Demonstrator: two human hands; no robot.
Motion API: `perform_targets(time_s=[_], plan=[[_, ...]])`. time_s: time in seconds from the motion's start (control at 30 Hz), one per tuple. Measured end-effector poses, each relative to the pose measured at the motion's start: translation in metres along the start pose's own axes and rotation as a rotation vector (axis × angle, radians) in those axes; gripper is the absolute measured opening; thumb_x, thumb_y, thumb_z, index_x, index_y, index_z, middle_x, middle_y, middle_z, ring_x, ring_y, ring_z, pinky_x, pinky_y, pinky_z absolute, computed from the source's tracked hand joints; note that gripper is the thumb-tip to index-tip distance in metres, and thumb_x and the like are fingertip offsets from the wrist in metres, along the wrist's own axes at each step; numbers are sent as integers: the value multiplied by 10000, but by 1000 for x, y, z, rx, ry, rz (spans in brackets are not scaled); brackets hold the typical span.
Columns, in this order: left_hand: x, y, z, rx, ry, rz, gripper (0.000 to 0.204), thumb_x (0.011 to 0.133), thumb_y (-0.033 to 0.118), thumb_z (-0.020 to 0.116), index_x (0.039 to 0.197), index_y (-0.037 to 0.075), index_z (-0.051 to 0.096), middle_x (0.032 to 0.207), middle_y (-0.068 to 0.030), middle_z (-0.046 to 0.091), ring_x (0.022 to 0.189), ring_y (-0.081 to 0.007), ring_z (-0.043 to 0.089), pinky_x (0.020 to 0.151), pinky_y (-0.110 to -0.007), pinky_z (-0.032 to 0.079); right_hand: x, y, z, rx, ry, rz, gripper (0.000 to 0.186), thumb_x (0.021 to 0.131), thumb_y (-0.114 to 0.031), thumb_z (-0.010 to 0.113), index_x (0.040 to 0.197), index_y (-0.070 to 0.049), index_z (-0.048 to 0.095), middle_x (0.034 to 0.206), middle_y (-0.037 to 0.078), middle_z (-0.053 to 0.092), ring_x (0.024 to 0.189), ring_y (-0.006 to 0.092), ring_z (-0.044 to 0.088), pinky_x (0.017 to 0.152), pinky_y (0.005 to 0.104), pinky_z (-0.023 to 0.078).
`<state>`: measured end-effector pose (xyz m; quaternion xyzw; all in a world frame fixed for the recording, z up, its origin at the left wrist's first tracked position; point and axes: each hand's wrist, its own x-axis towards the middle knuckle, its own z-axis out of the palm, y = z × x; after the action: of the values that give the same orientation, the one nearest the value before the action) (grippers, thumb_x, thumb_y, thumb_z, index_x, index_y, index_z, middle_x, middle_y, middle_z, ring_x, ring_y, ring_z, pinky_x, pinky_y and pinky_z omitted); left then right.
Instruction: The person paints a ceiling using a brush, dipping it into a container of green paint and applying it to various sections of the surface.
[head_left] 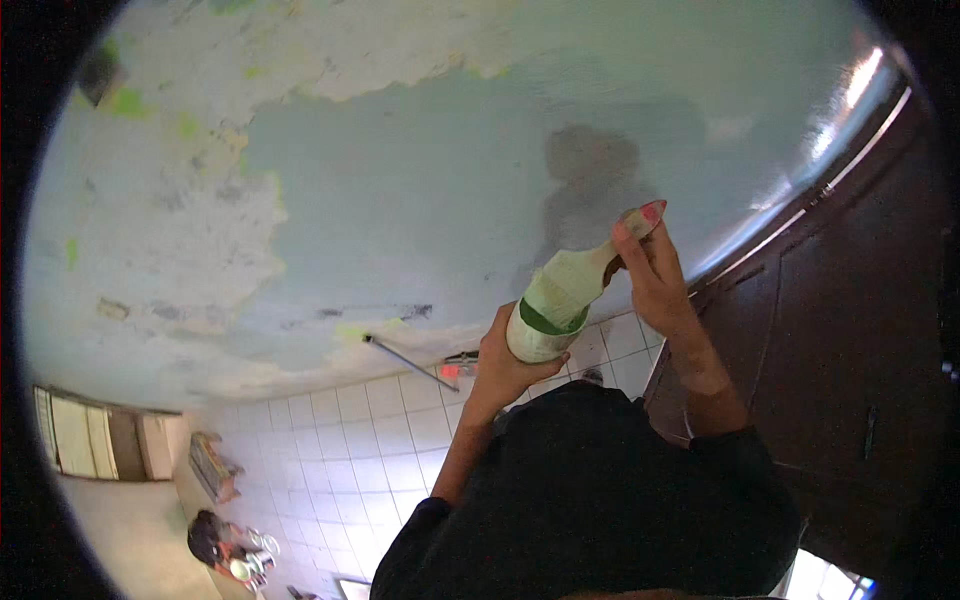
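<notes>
My left hand (505,360) grips a pale cup (540,345) with green paint inside, held at the centre. My right hand (655,275) holds the handle of a wide brush (570,280), coated in pale green, whose bristles are down in the cup's mouth. The handle's top end has a red patch. Behind both hands rises a wall (380,180), pale blue-grey with rough whitish patches and bits of bright green.
A dark brown door (810,330) stands at right. White floor tiles (340,440) lie below, with a rod (410,362) near the wall. At lower left are a wooden bench (212,465) and a crouching person (215,540) with pale containers.
</notes>
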<state>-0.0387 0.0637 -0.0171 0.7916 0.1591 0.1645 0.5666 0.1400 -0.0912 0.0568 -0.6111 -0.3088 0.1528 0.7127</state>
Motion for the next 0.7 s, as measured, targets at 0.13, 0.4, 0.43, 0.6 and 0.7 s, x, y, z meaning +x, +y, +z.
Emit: perform_targets(time_s=[0.13,0.4,0.43,0.6,0.7], plan=[[5,-4,5,-45,-77,53,848,664,289,960,1331,27,508,1188,-178,706,1099,-287,703,953,-405,543,-18,12,-1,113,161,72,334,1047,-216,643,1261,-20,478,978,57,638,875,127,648,737,306,538],[20,8,20,69,-216,22,859,659,278,965,1337,19,504,1181,-184,708,1089,-298,706,951,-404,546,-40,0,-26,182,311,299,460,927,-171,792,1256,22,535,977,108,707,838,177,696,704,320,561],[21,6,22,68,-228,24,859,659,278,965,1337,19,504,1181,-184,708,1089,-298,706,951,-404,546,-41,2,-29,220,335,345,407,925,-162,789,1220,23,579,974,99,706,828,173,696,703,316,564],[24,11,35,-40,-269,-17,855,658,272,965,1327,4,504,1169,-196,711,1088,-303,706,954,-415,549,-50,17,-52,422,309,435,220,944,-176,756,1097,-45,668,980,47,712,877,161,706,794,321,570],[25,12,44,-49,-264,-26,843,668,267,960,1324,-2,503,1182,-196,706,1096,-299,702,958,-411,547,-55,19,-58,541,327,468,193,945,-192,753,1076,-67,685,971,31,712,853,145,695,749,304,557]])
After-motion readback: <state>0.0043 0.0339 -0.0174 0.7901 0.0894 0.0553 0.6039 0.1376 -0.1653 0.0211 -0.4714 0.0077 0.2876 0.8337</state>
